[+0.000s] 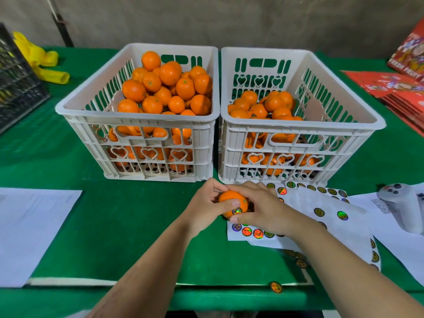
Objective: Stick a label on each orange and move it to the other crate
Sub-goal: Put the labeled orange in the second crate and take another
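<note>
A: Where's the orange (231, 199) right now?

B: Just in front of the two white crates, about 5 o'clock from the left crate (137, 115), low over the green table (103, 226). Both hands are wrapped around it.

A: How are they gripping?

B: The left hand (204, 207) cups it from 9 o'clock with fingers curled over the top. The right hand (259, 210) covers it from 3 o'clock, thumb lying beside a shiny round label (237, 211) on the fruit's near side.

A: And the crates?

B: The left one is heaped with oranges up past the rim. The right crate (300, 125), at 3 o'clock from it and touching, holds a lower pile.

A: Where are the stickers?

B: On white sheets (325, 203) under the right hand and out towards 3 o'clock. One loose sticker (276, 287) sits at 6 o'clock by the table edge. A white controller (401, 205) lies far out at 3 o'clock, and blank paper (32, 230) at 9 o'clock.
</note>
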